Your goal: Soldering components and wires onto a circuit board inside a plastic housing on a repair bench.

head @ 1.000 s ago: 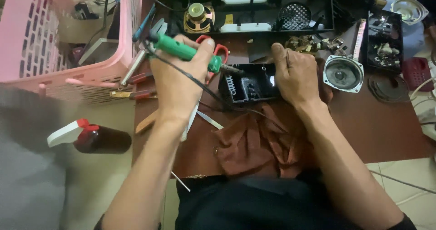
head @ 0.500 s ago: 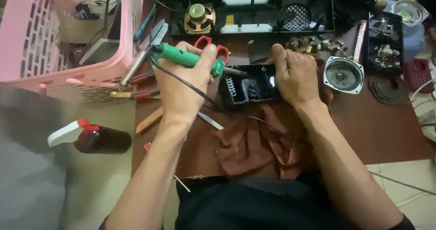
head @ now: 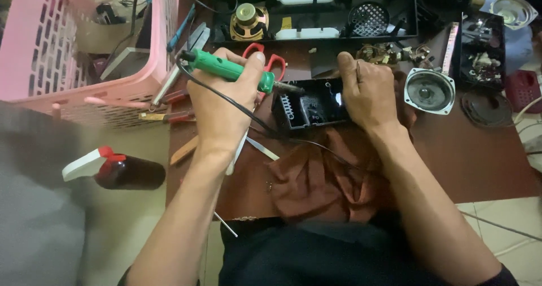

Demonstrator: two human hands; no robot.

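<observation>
We hold green-handled soldering iron, black cord trailing. We steady small black casing. Red-handled scissors beside it. Rust-brown cloth at near edge of dark brown worktop. Long black housing along far edge, gold-toned speaker and round black perforated grille inside it. Silver-rimmed grey speaker toward right edge. Pink slotted basket off left edge. Dark bottle with red-and-white spray head on pale floor.
</observation>
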